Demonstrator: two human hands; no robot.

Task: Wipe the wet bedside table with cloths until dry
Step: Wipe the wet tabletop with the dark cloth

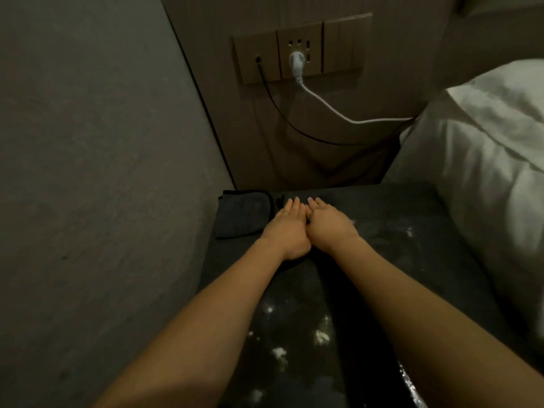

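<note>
The dark bedside table (412, 260) runs from the bottom of the view to the back wall, with pale wet patches shining near its front and right. My left hand (287, 231) and my right hand (329, 228) lie side by side near the table's far edge, fingers straight and flat, pressing on a dark cloth (323, 198) that is mostly hidden beneath them. A second dark cloth (243, 214) lies folded at the back left corner, just left of my left hand.
A grey wall (103, 172) borders the table on the left. A white pillow and bedding (485, 160) press against its right side. On the back wall a socket panel (300, 51) holds a white plug, with a white and a black cable hanging down.
</note>
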